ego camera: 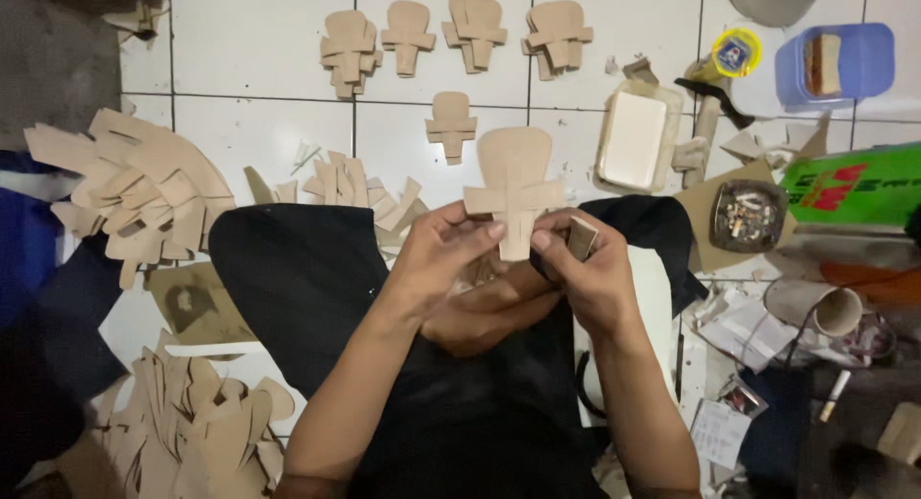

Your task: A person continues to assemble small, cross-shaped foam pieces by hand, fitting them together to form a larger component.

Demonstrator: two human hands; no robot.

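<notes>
Cross-shaped tan cutout (515, 187) pinched upright by left hand (443, 259) and right hand (587, 273); both grips grasping it.

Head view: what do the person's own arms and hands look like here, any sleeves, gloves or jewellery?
Both forearms are bare up to the bottom edge of the picture, with no sleeves in sight. The left hand and right hand wear no gloves. No ring, watch or bracelet shows on either wrist or on the visible fingers. The nails look short and plain. No marks stand out in this light.

Tan cardboard cutout (515, 184), rounded top, crossbar, upright between both thumbs; small strip (581, 238), perhaps cardboard, just beside it.
</notes>
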